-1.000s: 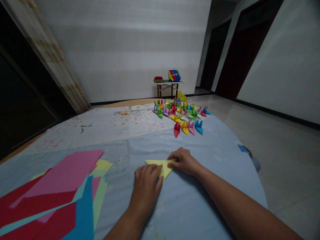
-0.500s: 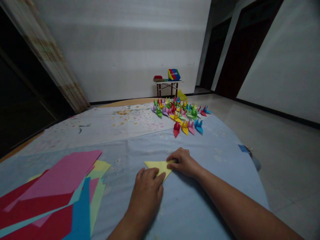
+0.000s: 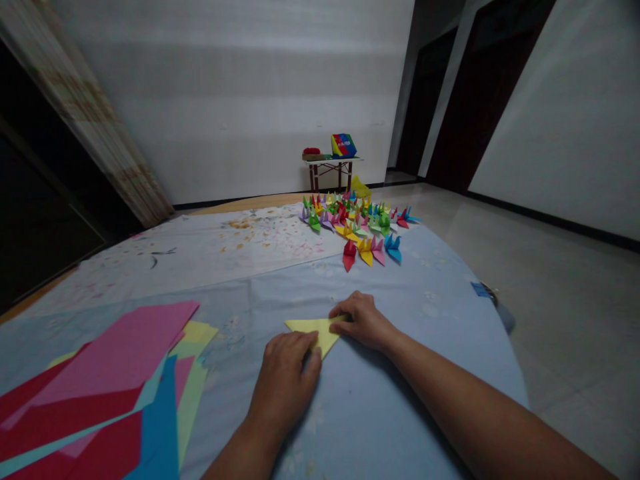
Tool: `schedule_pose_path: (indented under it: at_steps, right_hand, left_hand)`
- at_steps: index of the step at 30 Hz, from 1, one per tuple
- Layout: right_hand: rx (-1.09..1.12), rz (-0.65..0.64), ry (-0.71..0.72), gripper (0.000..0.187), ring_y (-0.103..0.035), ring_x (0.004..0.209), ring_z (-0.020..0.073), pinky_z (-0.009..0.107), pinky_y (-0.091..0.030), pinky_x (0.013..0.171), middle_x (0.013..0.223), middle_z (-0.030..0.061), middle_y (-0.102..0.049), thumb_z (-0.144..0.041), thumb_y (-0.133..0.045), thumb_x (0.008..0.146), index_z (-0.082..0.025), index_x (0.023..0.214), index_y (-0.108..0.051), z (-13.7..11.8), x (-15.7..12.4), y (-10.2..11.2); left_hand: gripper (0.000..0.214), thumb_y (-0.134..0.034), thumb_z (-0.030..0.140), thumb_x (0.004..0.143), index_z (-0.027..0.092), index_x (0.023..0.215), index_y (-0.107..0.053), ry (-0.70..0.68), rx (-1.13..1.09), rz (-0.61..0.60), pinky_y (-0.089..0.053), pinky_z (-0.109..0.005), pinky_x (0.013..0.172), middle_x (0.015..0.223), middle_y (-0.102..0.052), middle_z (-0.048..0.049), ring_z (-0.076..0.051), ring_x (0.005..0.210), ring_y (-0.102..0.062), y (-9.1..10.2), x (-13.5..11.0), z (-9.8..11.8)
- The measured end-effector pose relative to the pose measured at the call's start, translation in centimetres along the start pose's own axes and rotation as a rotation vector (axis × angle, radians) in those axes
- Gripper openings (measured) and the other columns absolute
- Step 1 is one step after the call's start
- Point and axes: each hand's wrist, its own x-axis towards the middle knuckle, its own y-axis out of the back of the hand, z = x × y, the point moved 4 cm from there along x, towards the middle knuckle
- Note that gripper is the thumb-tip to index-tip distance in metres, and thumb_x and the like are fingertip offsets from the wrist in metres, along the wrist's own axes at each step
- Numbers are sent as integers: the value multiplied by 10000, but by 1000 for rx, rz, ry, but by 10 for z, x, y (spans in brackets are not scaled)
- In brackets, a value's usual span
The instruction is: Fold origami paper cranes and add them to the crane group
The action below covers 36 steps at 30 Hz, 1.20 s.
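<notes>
A yellow paper point(image 3: 311, 328), folded into a triangle, lies on the light blue cloth point(image 3: 400, 373) just in front of me. My left hand point(image 3: 284, 381) rests flat on the cloth with its fingertips pressing the triangle's near tip. At the paper's right corner my right hand point(image 3: 363, 322) has its fingers curled and closed on the corner, pinning it down. Both forearms reach in from the bottom edge.
Loose coloured sheets point(image 3: 110, 387) in pink, red, blue and pale yellow are stacked at the lower left. Several folded paper figures point(image 3: 357, 230) stand in a cluster farther back on the cloth. A small table point(image 3: 329, 170) with a colourful box stands by the far wall. Bare tiled floor point(image 3: 560, 280) lies to the right.
My left hand has slid back toward me off the yellow triangle, uncovering more of it. My right hand stays on the right corner.
</notes>
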Motion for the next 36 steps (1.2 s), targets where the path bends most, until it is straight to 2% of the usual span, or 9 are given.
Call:
schedule_pose_path:
  at_steps: [3, 7, 15, 23, 30, 36]
  right_hand:
    - [4, 0, -2, 197, -494, 902, 203, 342, -268, 824, 766, 19, -643, -356, -660, 700, -264, 873, -685, 0, 0, 0]
    - [14, 12, -1, 180, -495, 901, 201, 341, -267, 826, 765, 18, -643, -343, -660, 699, -266, 860, -686, 0, 0, 0]
    - [5, 8, 8, 160, -503, 890, 206, 343, -276, 820, 772, 20, -658, -329, -649, 708, -263, 848, -688, -2, 0, 1]
    - [1, 16, 3, 163, -506, 892, 201, 343, -275, 823, 768, 16, -657, -335, -646, 708, -264, 848, -689, -1, 0, -1]
    - [2, 27, 3, 160, -502, 888, 204, 345, -270, 819, 753, 12, -652, -349, -648, 707, -271, 841, -687, -1, -1, -1]
    - [-16, 25, -3, 160, -497, 895, 204, 340, -267, 819, 762, 16, -652, -339, -646, 709, -267, 845, -687, -1, 0, -1]
  left_hand:
    - [259, -498, 275, 814, 196, 1032, -612, 11, 20, 3, -370, -425, 928, 994, -660, -60, -219, 974, -565, -2, 0, 0]
    - [272, -515, 266, 812, 192, 1061, -596, 12, 46, -3, -362, -424, 929, 994, -655, -59, -216, 974, -558, -4, -1, 0]
    - [306, -483, 195, 831, 300, 1098, -588, -38, 136, -59, -300, -467, 965, 968, -645, -31, -190, 940, -564, -3, -2, 8]
    - [299, -478, 210, 840, 324, 1091, -593, -47, 241, -106, -230, -501, 1010, 1022, -628, -38, -185, 982, -557, -2, -4, 15]
    - [271, -492, 205, 820, 292, 1032, -637, -52, 197, -68, -289, -483, 986, 995, -628, -45, -201, 972, -550, -1, -4, 13]
    - [256, -497, 215, 818, 281, 1010, -653, -36, 161, -70, -415, -389, 877, 970, -624, -50, -201, 940, -551, -3, -1, 10]
